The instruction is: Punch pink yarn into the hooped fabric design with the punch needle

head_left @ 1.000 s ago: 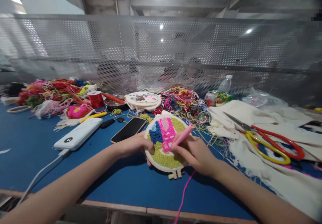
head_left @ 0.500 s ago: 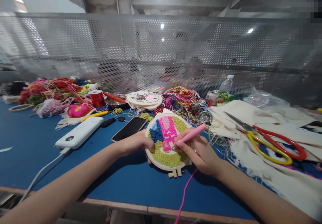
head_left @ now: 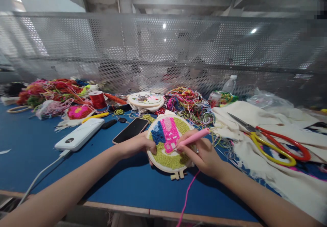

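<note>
My left hand [head_left: 140,147] grips the left rim of a round embroidery hoop [head_left: 163,167], thumb on top of the cloth and fingers underneath. Looped yarn in olive green, blue and pink fills much of the fabric, with bare white patches near the middle. In my right hand [head_left: 201,152] is a pink punch needle [head_left: 195,136], held like a pen and slanting up to the right. Its tip meets the cloth by the pink stitching, partly hidden by my fingers. A strand of pink yarn [head_left: 187,198] hangs below my right hand over the table's front edge.
Left of the hoop lie a phone [head_left: 131,130] and a white power bank [head_left: 80,135] with a cable. Yarn heaps [head_left: 189,104], a red spool [head_left: 97,100] and another hoop [head_left: 145,100] line the back. Large scissors [head_left: 270,143] rest on cream cloth [head_left: 270,118] at right.
The punch needle tilts slightly lower and my right fingers have shifted a little at the cloth. My left hand keeps its hold, and the whole view has drifted slightly.
</note>
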Demonstrator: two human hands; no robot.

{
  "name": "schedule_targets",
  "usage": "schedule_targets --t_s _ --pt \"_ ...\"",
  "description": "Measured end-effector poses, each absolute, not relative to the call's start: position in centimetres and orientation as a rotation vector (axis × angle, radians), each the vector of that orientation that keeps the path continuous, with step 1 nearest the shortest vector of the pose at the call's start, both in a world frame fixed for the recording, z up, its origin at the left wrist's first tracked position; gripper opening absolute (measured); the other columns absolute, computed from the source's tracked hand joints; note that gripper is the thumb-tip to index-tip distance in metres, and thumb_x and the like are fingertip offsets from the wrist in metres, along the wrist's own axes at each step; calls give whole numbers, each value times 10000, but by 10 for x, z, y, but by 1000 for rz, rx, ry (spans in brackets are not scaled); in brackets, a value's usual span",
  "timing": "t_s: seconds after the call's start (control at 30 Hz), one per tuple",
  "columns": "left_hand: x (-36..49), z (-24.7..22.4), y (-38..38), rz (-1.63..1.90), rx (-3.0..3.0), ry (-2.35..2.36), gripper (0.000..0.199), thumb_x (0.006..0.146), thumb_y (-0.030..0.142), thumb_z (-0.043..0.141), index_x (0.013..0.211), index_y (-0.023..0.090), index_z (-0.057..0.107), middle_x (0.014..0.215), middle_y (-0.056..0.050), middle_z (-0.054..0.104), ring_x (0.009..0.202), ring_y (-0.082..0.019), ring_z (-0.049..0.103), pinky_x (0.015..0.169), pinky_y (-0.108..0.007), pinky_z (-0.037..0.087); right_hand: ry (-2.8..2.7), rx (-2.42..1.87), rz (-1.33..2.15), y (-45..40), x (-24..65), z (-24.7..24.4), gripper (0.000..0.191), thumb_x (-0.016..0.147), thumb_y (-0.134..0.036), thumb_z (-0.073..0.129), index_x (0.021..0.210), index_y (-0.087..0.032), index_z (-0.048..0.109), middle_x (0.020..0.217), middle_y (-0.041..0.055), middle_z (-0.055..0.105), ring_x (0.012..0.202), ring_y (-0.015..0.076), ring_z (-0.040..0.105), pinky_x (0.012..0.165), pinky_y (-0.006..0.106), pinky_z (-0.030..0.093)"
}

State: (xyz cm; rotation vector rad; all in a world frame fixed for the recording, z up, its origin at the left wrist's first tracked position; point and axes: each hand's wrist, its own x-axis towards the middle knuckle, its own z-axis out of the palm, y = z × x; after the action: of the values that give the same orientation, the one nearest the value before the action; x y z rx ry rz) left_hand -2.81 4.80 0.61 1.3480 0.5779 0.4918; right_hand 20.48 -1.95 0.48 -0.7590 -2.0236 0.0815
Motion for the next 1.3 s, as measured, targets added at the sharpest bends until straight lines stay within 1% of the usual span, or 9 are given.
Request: schedule_targets --t_s 0.2,0.33,0.47,0.53,0.6,0.7,0.83,1.07,1.3 --pt "-19 20 39 439 1355 739 450 532 43 551 972 82 633 680 -107 711 479 -203 640 388 -238 478 -2102 -749 -104 -20 202 1 84 934 -266 475 933 -194 517 863 67 645 752 172 622 693 310 493" --pt "-19 26 34 416 1392 741 430 546 55 550 967 90 629 658 -105 710 457 -198 636 372 -225 470 -2165 -873 28 -21 195 2 104 926 -262 480 873 -195 538 848 59 639 771 175 593 698 303 468" --pt "-20 25 35 436 1410 719 277 526 39 564 788 96 635 597 -72 687 460 -185 634 384 -213 485 -2234 -850 10 -19 192 3 173 914 -274 511 762 -192 529 774 48 613 742 179 546 678 303 434" --pt "-20 23 38 438 1395 711 237 517 39 558 735 94 632 570 -75 681 427 -180 621 375 -217 489 -2233 -869 53 -19 193 3 166 912 -285 521 776 -193 548 789 47 624 757 179 558 693 302 440" --pt "-19 21 42 418 1385 700 274 509 41 535 754 88 649 564 -87 687 396 -184 611 358 -226 490 -2174 -913 133 -20 195 4 143 919 -308 511 854 -198 575 844 51 647 791 180 593 718 301 460" --pt "-20 21 46 376 1380 708 354 500 44 512 814 74 672 571 -101 695 393 -201 618 340 -231 488 -2104 -898 145 -23 197 6 194 943 -342 452 931 -192 573 876 63 669 773 181 629 698 300 485" --pt "-21 23 45 354 1379 705 376 505 48 518 850 73 666 559 -105 692 376 -206 612 314 -220 469 -2113 -779 87 -27 197 7 207 960 -326 407 898 -189 550 848 67 666 734 173 623 671 298 490" --pt "-21 24 43 373 1395 707 389 501 49 491 858 84 643 562 -116 696 375 -205 612 317 -217 472 -2053 -759 129 -26 197 6 141 952 -278 436 904 -196 540 845 61 643 756 168 613 699 310 501" --pt "-20 25 40 381 1363 745 298 492 46 496 758 73 629 518 -95 668 369 -198 606 316 -209 473 -2040 -734 104 -24 199 3 96 945 -233 446 940 -198 536 889 63 634 778 164 617 722 311 510"
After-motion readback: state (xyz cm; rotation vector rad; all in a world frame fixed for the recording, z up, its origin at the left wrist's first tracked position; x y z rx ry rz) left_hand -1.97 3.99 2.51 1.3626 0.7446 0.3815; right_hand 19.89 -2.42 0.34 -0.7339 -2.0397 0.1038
